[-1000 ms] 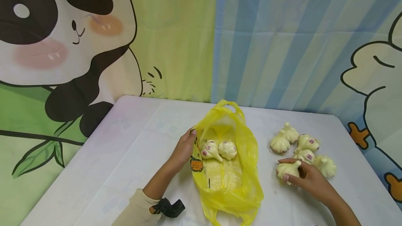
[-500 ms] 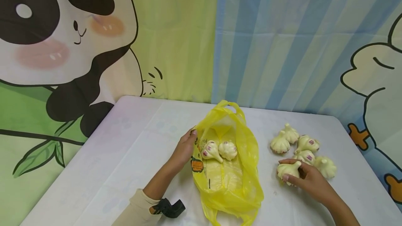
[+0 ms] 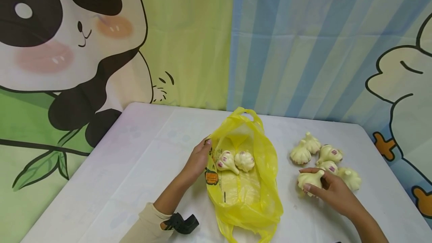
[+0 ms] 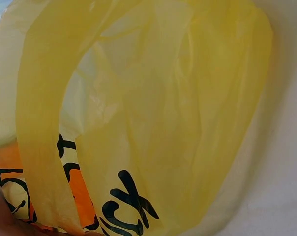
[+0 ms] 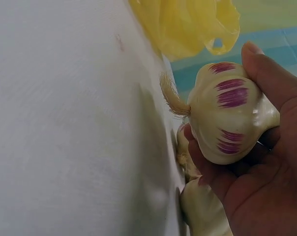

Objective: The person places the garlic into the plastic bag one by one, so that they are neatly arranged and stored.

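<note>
A yellow plastic bag point(image 3: 248, 209) lies open on the table, two garlic bulbs point(image 3: 244, 161) inside it. My left hand point(image 3: 197, 160) grips the bag's left edge, thumb over the rim. In the left wrist view, the yellow plastic point(image 4: 158, 113) with black lettering fills most of the picture, and only a bit of the hand shows at the lower left. To the right of the bag, my right hand point(image 3: 334, 192) holds a garlic bulb point(image 3: 308, 182) between thumb and fingers. The right wrist view shows this bulb's purple streaks and root tuft, just off the table surface.
Several more garlic bulbs point(image 3: 330, 154) lie grouped behind and beside my right hand. A black strap point(image 3: 183, 223) sits at my left wrist by the beige sleeve point(image 3: 146, 223). Behind the white table point(image 3: 152, 130) hangs a printed curtain point(image 3: 189, 40) with a panda.
The garlic bulb in my right hand has risen slightly, with the hand shifting a little. My left hand and the bag stay where they were.
</note>
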`<state>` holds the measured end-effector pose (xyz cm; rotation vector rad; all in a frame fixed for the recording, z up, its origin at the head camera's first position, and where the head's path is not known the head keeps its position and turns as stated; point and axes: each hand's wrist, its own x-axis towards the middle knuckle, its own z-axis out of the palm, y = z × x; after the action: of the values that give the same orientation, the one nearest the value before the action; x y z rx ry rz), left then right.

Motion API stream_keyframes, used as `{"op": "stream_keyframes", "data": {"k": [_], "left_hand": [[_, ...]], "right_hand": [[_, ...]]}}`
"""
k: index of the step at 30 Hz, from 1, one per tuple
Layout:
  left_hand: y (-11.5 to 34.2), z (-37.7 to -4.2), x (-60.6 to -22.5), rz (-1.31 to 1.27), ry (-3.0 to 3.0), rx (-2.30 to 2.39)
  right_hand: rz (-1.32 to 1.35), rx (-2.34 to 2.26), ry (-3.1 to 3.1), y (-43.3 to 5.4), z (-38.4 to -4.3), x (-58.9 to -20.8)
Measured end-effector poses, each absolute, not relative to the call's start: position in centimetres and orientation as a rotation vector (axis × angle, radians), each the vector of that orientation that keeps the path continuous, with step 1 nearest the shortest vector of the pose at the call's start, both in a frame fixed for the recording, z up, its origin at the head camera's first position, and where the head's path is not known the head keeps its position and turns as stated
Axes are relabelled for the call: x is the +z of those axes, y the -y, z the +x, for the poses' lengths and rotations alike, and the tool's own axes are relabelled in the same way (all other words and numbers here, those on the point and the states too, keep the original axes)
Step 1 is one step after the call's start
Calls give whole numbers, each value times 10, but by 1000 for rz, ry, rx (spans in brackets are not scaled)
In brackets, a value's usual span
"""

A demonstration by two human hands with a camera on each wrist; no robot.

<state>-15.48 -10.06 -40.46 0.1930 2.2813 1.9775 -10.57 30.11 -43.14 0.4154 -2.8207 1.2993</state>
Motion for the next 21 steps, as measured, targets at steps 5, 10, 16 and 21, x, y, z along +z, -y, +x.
{"op": "stream_keyframes", "data": {"k": [5,10,16,21], "left_hand": [[100,-155,-405,187,-2297,1967],[100,-155,-404,185,-2306,1955],[100,-156,-405,193,-2307,1954],[100,-156,-406,189,-2304,1954]], "right_hand": [[433,1332,2824,-296,-107,-422],[477,1360,2812,-291,-108,-410],[487,1475,2792,-283,-109,-399],[598,1571,2709,-273,-113,-393]]}}
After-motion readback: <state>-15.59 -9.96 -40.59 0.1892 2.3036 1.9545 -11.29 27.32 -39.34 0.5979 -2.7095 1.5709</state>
